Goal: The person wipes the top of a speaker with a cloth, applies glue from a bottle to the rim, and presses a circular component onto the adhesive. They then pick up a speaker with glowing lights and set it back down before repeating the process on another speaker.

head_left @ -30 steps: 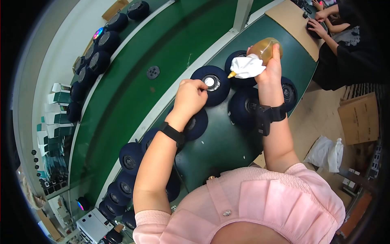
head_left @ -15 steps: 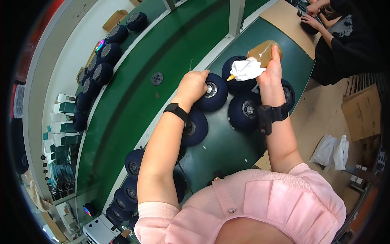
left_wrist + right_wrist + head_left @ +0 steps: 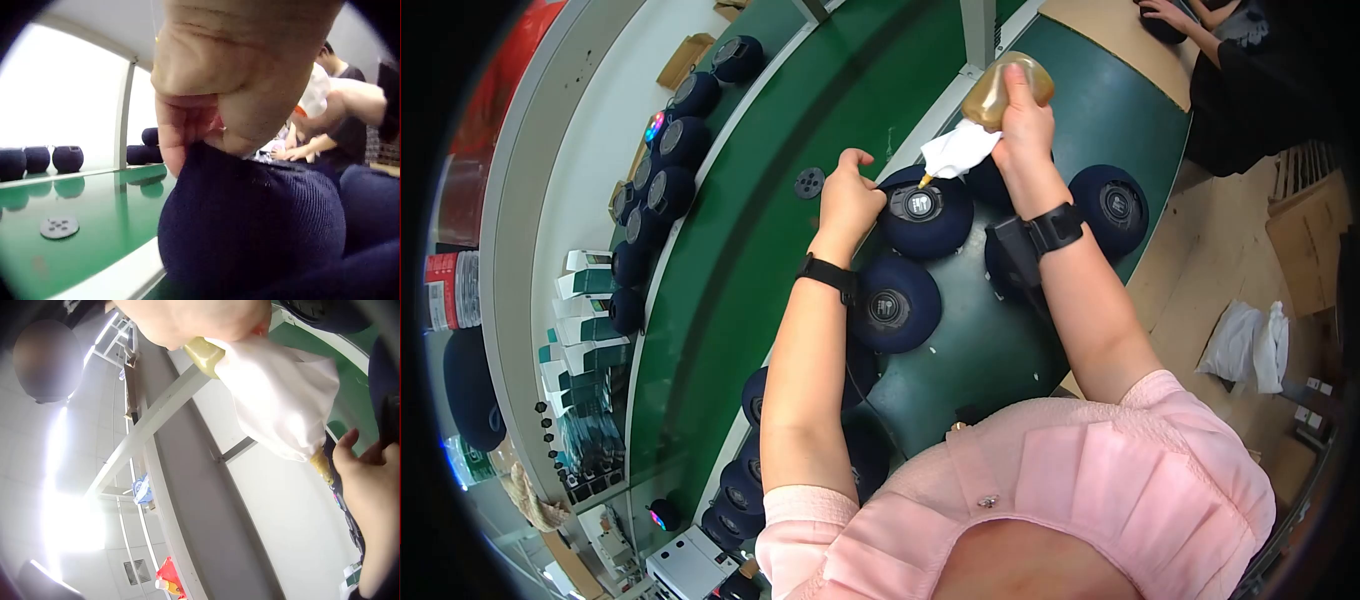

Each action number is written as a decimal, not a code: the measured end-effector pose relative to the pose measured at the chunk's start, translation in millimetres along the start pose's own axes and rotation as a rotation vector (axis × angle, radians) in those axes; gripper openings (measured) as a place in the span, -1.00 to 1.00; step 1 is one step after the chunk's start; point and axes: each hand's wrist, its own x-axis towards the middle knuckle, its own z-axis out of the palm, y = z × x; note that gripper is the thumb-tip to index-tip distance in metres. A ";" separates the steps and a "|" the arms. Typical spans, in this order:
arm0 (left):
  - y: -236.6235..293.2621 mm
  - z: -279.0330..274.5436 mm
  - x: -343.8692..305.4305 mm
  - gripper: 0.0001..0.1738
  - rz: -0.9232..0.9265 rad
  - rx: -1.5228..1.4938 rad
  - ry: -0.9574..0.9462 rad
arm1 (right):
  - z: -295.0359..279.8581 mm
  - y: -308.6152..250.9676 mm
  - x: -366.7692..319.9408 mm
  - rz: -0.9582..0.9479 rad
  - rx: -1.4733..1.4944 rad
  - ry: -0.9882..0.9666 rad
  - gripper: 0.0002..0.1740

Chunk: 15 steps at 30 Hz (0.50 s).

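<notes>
My left hand (image 3: 849, 208) pinches the edge of the knitted navy fabric cover (image 3: 250, 219) on a round speaker (image 3: 935, 232), pulling it up into a peak in the left wrist view. On top of this speaker is a dark ring with a pale printed centre. My right hand (image 3: 1027, 128) grips a squeeze bottle (image 3: 983, 100) of amber liquid, tilted downward. White cloth (image 3: 957, 152) wraps its neck, and its yellowish nozzle (image 3: 925, 181) points at the ring's edge, close beside my left fingers. More navy speakers (image 3: 908, 325) stand around it.
A black disc with holes (image 3: 809, 182) lies on the green belt (image 3: 740, 270) beside the bench. Beyond it stand rows of speakers (image 3: 670, 192) and green-and-white boxes (image 3: 588, 325). A person in black (image 3: 1245, 110) works at the far end, near a metal post (image 3: 977, 32).
The bottle has moved left and tipped, bringing its nozzle down to the speaker's ring. My left hand has shifted slightly left, lifting the fabric edge. The head view has also shifted.
</notes>
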 end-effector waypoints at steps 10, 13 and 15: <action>-19.8 10.7 2.7 -0.58 -0.117 -0.222 0.003 | 29.1 34.6 -10.6 -0.231 -0.357 -0.085 -0.32; -21.5 11.0 3.1 -0.58 -0.109 -0.233 0.006 | 34.1 40.0 -13.0 -0.311 -0.424 -0.156 -0.31; -21.4 12.8 5.3 -0.59 -0.120 -0.251 0.013 | 39.7 42.0 -16.5 -0.365 -0.479 -0.200 -0.32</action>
